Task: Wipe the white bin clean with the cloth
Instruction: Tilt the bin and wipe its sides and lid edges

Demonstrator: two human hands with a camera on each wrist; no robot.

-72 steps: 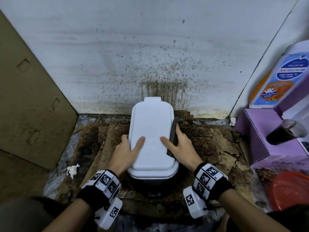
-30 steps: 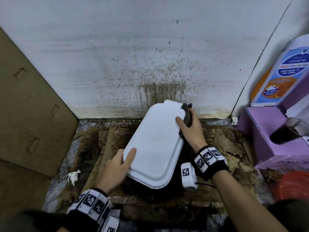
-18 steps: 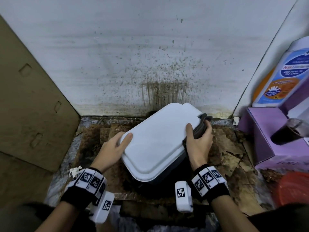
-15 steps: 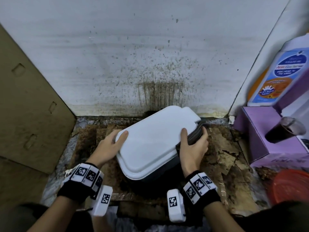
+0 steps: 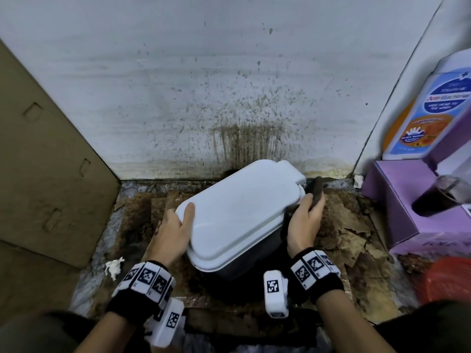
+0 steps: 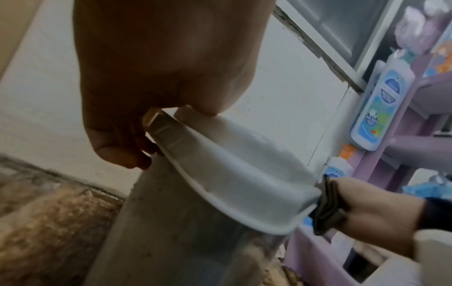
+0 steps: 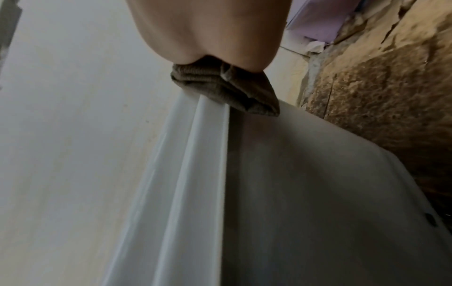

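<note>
The white bin with a closed lid stands on the stained floor, turned so its long side runs from near left to far right. My left hand grips the lid's left rim, thumb on top and fingers curled under the edge. My right hand holds a folded dark cloth against the bin's right side, under the lid's rim. In the right wrist view the cloth is pinched under the hand, touching the lid edge. The left wrist view shows the cloth against the bin.
A spattered white wall rises just behind the bin. A brown cardboard panel leans at the left. At the right stand a purple box, a blue-labelled bottle and a red lid. A crumpled tissue lies on the floor.
The bin has been turned clockwise on the floor. My left hand moved from the lid top to its left rim, and my right hand slid the cloth along the right side.
</note>
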